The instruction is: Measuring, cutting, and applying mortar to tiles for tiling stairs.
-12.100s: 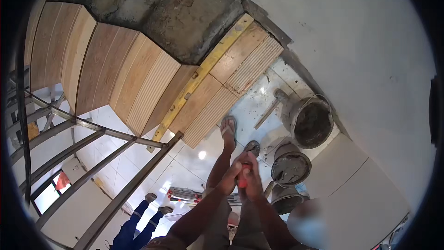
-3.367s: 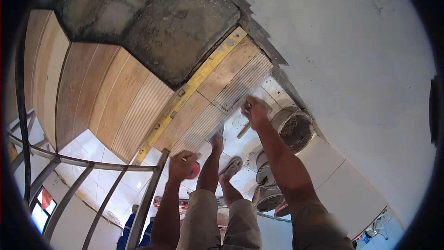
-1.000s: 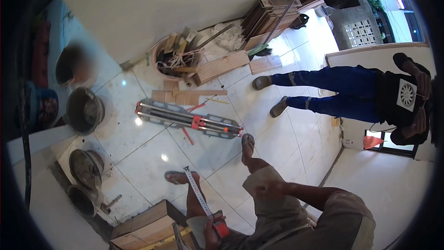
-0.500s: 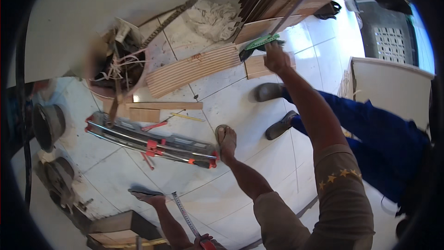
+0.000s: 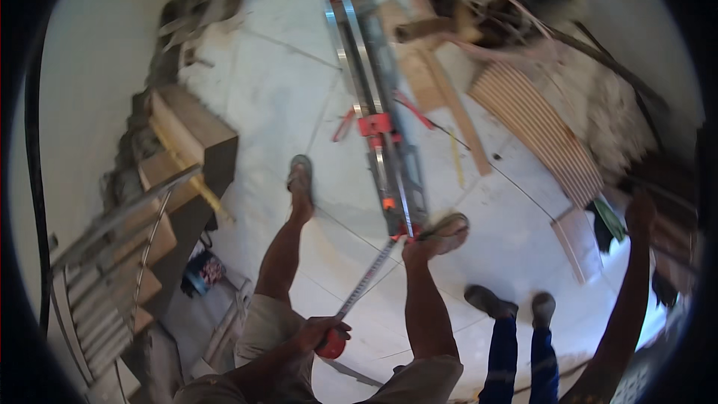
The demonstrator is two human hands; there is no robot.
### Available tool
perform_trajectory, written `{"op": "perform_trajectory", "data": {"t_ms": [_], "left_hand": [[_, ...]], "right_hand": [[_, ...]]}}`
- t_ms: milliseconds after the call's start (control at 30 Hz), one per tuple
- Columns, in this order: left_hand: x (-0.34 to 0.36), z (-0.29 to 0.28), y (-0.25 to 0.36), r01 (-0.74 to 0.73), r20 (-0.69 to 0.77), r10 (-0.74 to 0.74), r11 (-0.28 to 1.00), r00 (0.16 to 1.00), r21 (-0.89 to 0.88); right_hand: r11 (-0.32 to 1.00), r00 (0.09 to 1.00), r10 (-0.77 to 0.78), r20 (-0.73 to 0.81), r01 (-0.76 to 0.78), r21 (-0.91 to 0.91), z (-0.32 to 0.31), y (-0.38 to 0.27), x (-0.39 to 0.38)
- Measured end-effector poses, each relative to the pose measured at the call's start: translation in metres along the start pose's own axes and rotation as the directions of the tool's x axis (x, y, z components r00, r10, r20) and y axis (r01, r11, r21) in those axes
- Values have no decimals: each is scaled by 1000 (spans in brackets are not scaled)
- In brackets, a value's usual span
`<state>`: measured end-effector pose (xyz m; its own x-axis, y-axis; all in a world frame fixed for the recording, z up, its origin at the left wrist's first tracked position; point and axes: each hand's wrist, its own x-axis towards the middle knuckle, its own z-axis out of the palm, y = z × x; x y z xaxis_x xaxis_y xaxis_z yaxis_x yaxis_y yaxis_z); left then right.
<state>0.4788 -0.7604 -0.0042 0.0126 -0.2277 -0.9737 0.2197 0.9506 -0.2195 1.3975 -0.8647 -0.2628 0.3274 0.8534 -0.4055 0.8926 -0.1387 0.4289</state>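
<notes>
My left hand [image 5: 320,335], low in the middle, is closed around a red tape measure [image 5: 331,344]. Its pale blade [image 5: 366,278] stretches out toward the near end of a tile cutter [image 5: 379,127] with twin metal rails and red fittings. That end lies beside my right foot. My right arm reaches out on the right, and my right hand [image 5: 641,215] is beside a green broom head [image 5: 612,221] near a stack of brown boards. Blur and shadow hide its fingers, so I cannot tell whether it grips anything.
A ribbed wooden panel [image 5: 540,131] and wood strips [image 5: 456,112] lie right of the cutter. A bucket of scraps [image 5: 486,0] stands at the top. Boxes [image 5: 196,123] and a metal rack [image 5: 90,314] are left. Another person's blue-trousered legs [image 5: 501,359] stand at lower right.
My view has swung left, so the cutter now points away from me and the boards sit at the far right. My left hand with the tape measure has come fully into view.
</notes>
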Motion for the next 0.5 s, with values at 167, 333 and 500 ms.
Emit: {"op": "perform_trajectory", "data": {"t_ms": [167, 333, 500], "left_hand": [[-22, 23, -9, 1, -68, 0, 1000, 998, 13], [-33, 29, 11, -72, -30, 76, 990, 997, 122], [-59, 16, 34, -53, -14, 53, 999, 999, 1]], "right_hand": [[988, 960, -72, 272, 30, 154, -49, -51, 47], [922, 989, -144, 17, 128, 365, -103, 10, 30], [706, 881, -60, 469, -295, 644, -246, -29, 38]]}}
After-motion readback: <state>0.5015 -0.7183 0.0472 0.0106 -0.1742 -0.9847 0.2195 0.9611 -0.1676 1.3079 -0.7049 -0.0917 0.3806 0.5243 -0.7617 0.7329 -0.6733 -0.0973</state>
